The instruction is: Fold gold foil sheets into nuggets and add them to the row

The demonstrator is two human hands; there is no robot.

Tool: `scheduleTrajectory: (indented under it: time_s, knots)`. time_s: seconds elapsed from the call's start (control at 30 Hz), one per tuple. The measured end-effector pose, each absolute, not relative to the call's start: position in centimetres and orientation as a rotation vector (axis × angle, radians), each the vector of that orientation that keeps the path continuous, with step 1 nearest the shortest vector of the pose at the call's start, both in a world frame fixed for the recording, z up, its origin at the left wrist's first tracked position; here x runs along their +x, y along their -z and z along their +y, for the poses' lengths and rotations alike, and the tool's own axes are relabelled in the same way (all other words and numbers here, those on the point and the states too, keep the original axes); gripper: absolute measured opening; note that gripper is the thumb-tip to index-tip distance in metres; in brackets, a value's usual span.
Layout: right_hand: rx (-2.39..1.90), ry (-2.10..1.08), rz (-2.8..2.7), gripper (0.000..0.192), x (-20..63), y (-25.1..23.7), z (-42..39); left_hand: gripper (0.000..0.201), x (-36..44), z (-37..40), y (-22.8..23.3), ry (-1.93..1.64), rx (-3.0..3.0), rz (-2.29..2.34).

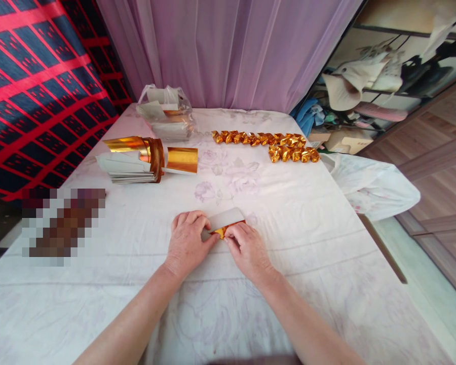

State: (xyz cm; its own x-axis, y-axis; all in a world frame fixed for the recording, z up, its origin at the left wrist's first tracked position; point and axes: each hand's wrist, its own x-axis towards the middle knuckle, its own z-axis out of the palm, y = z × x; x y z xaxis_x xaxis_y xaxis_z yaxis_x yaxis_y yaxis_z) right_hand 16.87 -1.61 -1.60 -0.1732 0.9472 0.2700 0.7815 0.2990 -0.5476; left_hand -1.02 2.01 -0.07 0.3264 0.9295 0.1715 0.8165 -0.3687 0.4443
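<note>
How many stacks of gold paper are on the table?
2. One stack of gold paper lies at the left of the table; a clear bag of sheets sits behind it by the curtain. More may be hidden inside the bag.

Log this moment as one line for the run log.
left hand pressing gold paper sheet | right hand pinching same sheet | sheet flat on table | folded gold pieces far side | paper stack left
</note>
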Motion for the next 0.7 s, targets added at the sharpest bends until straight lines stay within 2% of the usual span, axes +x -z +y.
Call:
scheduleTrajectory:
  time_s: [0.17,0.7]
  knots:
    - [-1.53,-0.371,-2.009,0.012,16.83,1.66,-1.63,0.021,-0.89,1.96,0.01,-0.573,2.317,1.595]
    - [-1.541,-0.351,-2.022,0.014,16.73,1.61,-1.86,0.003,-1.15,2.16,-0.27,-0.555,2.251,1.589]
